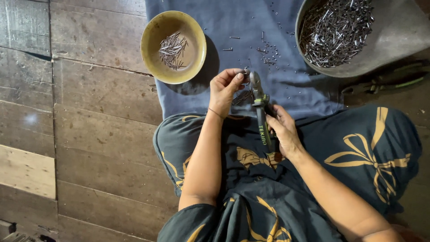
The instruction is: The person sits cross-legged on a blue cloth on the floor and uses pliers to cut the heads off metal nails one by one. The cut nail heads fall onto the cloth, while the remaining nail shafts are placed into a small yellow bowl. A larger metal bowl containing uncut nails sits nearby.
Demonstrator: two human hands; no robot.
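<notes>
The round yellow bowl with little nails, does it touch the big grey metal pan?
Apart. The head view shows blue cloth lying between the yellow bowl and grey pan.

Item one: dark-handled metal pliers (261, 112), upright over my lap, jaws toward the blue cloth's near edge. Item two: thin steel nails (242, 96), bunched beside them.

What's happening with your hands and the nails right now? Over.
Left hand pinching small nails at the pliers' tip. Right hand gripping pliers. Yellow bowl left, grey pan right, both holding nails. Nothing blocking.
</notes>
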